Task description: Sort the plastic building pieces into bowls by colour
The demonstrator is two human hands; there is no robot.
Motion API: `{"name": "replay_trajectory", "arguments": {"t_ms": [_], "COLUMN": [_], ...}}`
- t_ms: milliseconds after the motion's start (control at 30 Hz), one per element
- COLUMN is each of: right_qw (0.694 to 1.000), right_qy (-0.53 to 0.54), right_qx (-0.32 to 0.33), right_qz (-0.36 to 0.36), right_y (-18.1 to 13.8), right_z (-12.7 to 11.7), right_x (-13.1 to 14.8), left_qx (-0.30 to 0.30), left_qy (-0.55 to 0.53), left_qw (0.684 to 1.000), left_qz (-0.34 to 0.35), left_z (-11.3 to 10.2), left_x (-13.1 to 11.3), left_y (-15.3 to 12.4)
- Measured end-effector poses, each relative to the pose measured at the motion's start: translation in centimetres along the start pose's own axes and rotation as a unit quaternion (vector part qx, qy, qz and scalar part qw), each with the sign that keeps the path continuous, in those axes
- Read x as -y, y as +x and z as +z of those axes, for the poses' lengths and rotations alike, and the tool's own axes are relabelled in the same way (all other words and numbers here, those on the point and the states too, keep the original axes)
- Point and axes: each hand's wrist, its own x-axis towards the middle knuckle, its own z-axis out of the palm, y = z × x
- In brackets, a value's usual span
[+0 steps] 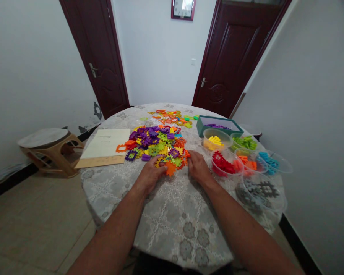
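A mixed pile of plastic gear-shaped building pieces (151, 137), purple, green, yellow, orange and red, lies in the middle of the table. My left hand (151, 175) is at the pile's near edge, its thumb and fingers closed on an orange gear piece (170, 169). Beside its fingertips is a yellow gear piece (158, 162). On the pile's right side, my right hand (199, 167) has its fingers curled in, with a small orange piece (187, 153) at the fingertips. The palm side of this hand is hidden.
Clear tubs to the right hold sorted pieces: yellow (215, 141), red (225, 162), green, orange, blue and grey (258, 191). A dark green box (200, 128) holds purple pieces. More loose pieces (172, 117) lie behind the pile. Paper (106, 143) is on the left, near a stool (51, 149).
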Motion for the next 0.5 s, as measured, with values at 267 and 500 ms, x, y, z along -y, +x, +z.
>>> {"name": "replay_trajectory", "arguments": {"t_ms": [267,500], "right_qw": [0.989,0.996], "right_qy": [-0.120,0.013], "right_qx": [0.080,0.014], "right_qz": [0.027,0.086], "right_y": [0.7,0.3], "right_z": [0.4,-1.2], "right_x": [-0.5,0.8], "left_qx": [-0.006,-0.034], "left_qy": [-0.004,-0.006], "left_qw": [1.000,0.999], "left_qz": [-0.018,-0.011], "left_z": [0.1,0.2], "left_x": [-0.3,-0.7], "left_y": [-0.3,-0.1]}}
